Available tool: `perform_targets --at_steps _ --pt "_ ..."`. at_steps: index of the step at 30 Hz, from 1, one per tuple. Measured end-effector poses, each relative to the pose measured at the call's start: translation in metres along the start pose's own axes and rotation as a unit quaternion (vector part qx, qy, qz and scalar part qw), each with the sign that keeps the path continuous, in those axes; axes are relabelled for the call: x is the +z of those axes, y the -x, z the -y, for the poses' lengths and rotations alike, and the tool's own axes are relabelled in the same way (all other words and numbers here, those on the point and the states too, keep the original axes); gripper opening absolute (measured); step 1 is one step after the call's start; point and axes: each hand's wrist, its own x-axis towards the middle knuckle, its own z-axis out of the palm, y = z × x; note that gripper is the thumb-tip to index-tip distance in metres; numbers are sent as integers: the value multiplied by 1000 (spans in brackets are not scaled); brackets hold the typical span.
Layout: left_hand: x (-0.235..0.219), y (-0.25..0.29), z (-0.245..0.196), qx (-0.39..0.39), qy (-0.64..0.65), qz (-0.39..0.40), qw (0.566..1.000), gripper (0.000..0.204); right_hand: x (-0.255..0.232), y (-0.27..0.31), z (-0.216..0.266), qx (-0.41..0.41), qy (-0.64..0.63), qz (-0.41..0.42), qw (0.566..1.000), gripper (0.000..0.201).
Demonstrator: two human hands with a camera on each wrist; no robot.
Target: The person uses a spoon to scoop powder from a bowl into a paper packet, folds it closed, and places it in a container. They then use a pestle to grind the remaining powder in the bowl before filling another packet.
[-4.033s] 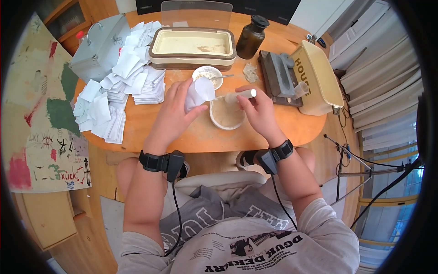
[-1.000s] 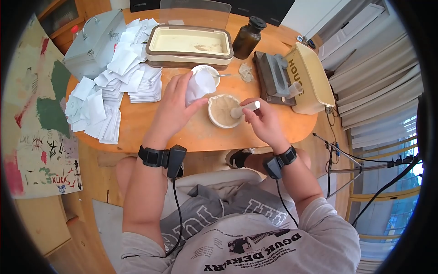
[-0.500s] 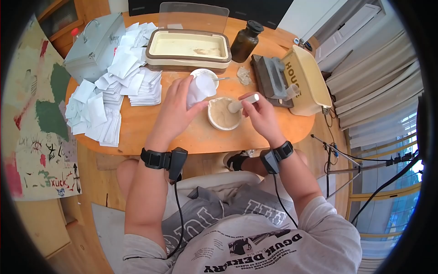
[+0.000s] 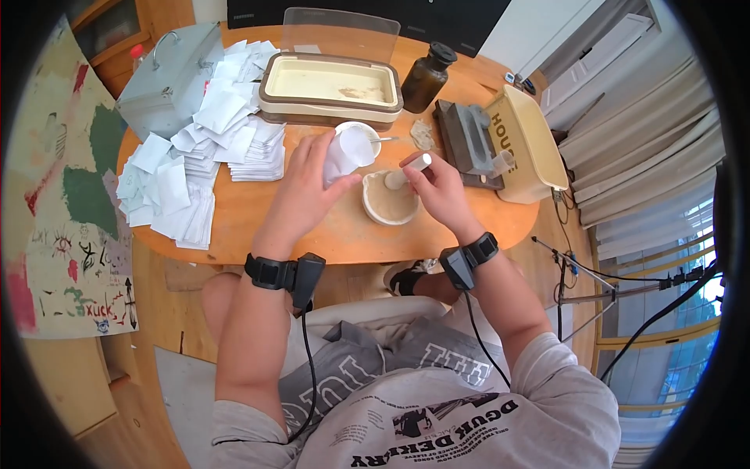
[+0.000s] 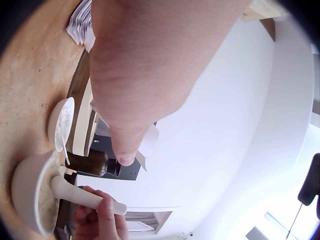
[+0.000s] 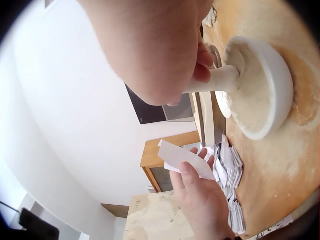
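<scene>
My left hand [image 4: 303, 184] holds a folded piece of white paper [image 4: 349, 150], open like a pouch, raised above the table left of the mortar. In the right wrist view the thumb presses the paper [image 6: 181, 159] against the fingers. A white mortar [image 4: 391, 222] with beige powder [image 4: 395, 205] in it stands before me. My right hand [image 4: 440, 191] grips the handle of a white pestle [image 4: 419, 162]. The pestle's rounded head [image 5: 59, 187] rests in the powder near the mortar's far wall. Behind the paper, partly covered, is a small white bowl [image 4: 373, 130] with a spoon [image 4: 388, 139].
Stacks of white paper packets [image 4: 183, 195] lie at left, beside a metal case [image 4: 168, 86]. A cream tray box [image 4: 328, 109] and brown bottle [image 4: 426, 78] stand behind. At right are a grey stone piece [image 4: 469, 144], a crumpled scrap [image 4: 423, 134] and a yellow bin [image 4: 527, 144].
The pestle has shifted from the mortar's right side toward its far side, and its handle now stands more upright. My left hand stays in nearly the same place with the paper.
</scene>
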Motion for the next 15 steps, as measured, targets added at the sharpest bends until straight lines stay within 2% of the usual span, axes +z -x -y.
perform_targets --at_steps 8,11,15 --pt "-2 1 -1 -12 5 5 1000 69 5 -6 -1 -12 29 14 999 16" --pt "-1 1 -2 -6 4 2 1000 69 5 -9 1 -24 30 -12 999 16" --pt "-4 1 0 -1 -1 -4 1000 69 9 -6 -1 -42 50 12 998 16"
